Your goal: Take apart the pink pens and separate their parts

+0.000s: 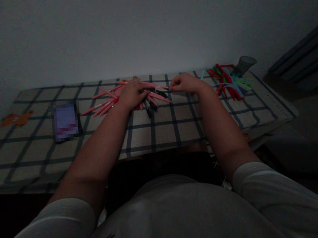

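The room is dim, and a plain pale wall (152,31) rises directly behind the surface (188,122). A light cloth (40,150) with dark crossing bands covers it, with lettering along its right edge. Off to the right, beyond the end of the surface, stands a dark ridged panel or drape (302,54), too dim to make out.

At the left end is an orange figure (17,119), whether printed or lying loose I cannot tell. Beside it lies a flat rectangular object (65,121), its face blurred into blocks. Toward the right end lies a loose heap of strips (229,80) in red, green, light blue and purple, and just behind it a clear glass (244,65) leans to the right.

The slim pink pens (108,102) lie fanned out at the middle of the surface, near the wall, with some dark pieces (161,93) among them. The left hand (132,94) rests palm down over the pile, fingers loosely bent, hiding its centre; whether it grips any pen I cannot tell. The right hand (176,82) has its fingers curled in, right at the end of one outstretched pen; whether it pinches that end is unclear. The right wrist partly hides a light blue strip behind it.
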